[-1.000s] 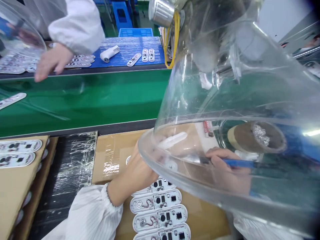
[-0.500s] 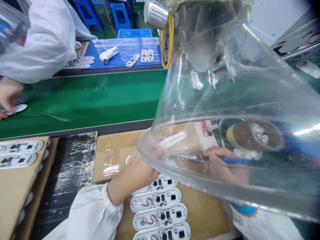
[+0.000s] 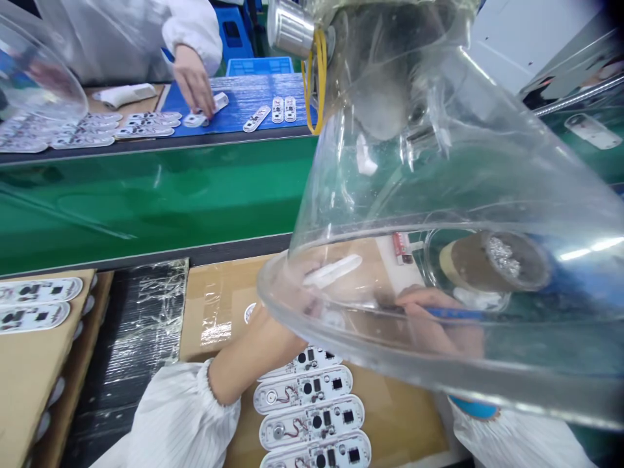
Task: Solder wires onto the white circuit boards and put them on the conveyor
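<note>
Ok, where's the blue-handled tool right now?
Head view, lower right: the blue-handled tool is held in the right hand, seen through the clear hood, just below the brown roll with silver bits.

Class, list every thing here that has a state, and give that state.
Right hand, shut on thin blue-handled tool under clear plastic hood.
Left hand, fingers blurred behind the hood's rim.
White oval circuit boards, lying components-up in a row.
Co-worker's hand, fingers down on blue mat.

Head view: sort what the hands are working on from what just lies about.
In use: left hand, right hand gripping blue-handled tool, white strip under clear hood, circuit boards by left wrist.
Lying about: spare boards far left, green belt, brown pot, boards on the far bench.
</note>
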Motion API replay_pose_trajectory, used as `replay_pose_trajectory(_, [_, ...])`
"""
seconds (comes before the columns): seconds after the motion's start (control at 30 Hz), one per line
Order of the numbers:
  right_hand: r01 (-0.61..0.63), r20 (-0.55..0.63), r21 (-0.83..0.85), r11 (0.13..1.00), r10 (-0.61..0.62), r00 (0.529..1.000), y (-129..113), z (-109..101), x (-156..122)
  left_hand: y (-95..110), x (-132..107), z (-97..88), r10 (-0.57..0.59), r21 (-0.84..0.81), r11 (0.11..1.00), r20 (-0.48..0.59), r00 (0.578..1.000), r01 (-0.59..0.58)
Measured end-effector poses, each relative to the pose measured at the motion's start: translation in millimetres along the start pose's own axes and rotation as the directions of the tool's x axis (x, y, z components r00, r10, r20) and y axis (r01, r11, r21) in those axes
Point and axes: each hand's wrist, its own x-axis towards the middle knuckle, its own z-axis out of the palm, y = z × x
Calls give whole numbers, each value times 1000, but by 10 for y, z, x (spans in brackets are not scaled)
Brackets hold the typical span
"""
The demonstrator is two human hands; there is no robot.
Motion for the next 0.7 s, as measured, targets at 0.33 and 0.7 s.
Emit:
replay_pose_trajectory(0.33, [58,30,9,998,-59,998,67,-19,-25,55,45,-29,-146,-187,971,22,989,148])
replay_pose_trajectory(0.7, [103,-36,-26,994,-104,994,-14,1,6,-64,28,-34,-159,-233,956,90,983,176])
